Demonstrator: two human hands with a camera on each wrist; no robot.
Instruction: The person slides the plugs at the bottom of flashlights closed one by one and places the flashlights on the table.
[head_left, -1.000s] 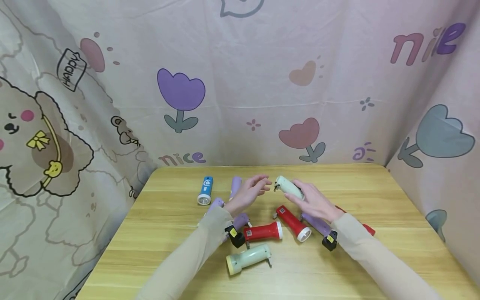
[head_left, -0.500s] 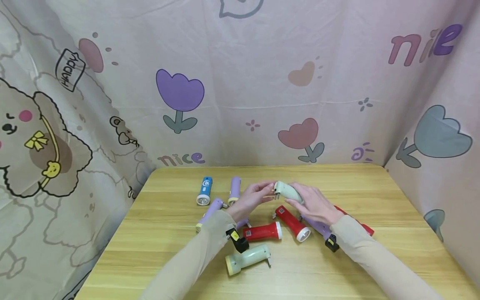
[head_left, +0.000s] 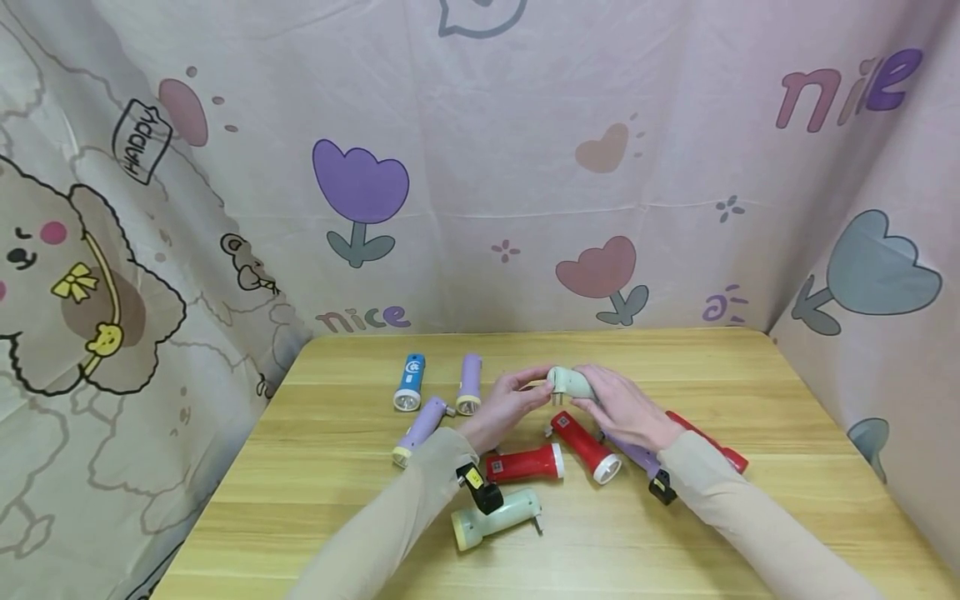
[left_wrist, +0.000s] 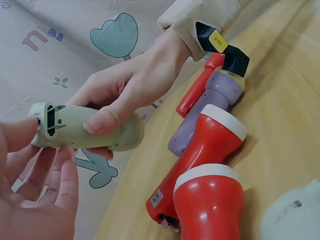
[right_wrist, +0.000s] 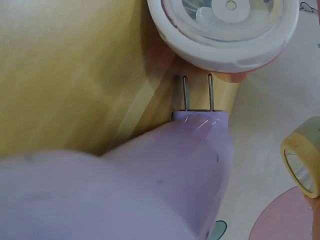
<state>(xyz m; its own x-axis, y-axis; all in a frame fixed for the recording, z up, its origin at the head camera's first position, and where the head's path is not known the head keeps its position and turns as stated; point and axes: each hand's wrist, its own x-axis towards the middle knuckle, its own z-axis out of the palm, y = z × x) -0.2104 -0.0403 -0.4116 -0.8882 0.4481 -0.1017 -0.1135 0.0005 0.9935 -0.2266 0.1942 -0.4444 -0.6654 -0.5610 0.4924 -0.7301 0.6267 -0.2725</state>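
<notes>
Two hands meet over the worktop (head_left: 675, 550) in the head view, and the held pale green flashlight (head_left: 572, 384) is raised between them. The right hand (head_left: 626, 408) grasps its body, while the left hand (head_left: 498, 412) pinches its tail. A blue flashlight (head_left: 409, 382) and an upper purple flashlight (head_left: 469, 379) lie beyond the left forearm; a red flashlight (head_left: 587, 450) lies below the hands, and another pale green flashlight (head_left: 506, 512) is nearest the wearer.

In the left wrist view, the right thumb (left_wrist: 102, 120) lies along the body. The left thumb (left_wrist: 20, 135) presses the tail, just beside two metal prongs (left_wrist: 58, 128), and the left fingers (left_wrist: 67, 185) bend beneath.

In the right wrist view, a purple flashlight (right_wrist: 165, 180) fills the lower left, its own prongs pointing toward a white-rimmed lens (right_wrist: 230, 62). The held flashlight's yellow rim (right_wrist: 295, 155) shows at the right edge.
</notes>
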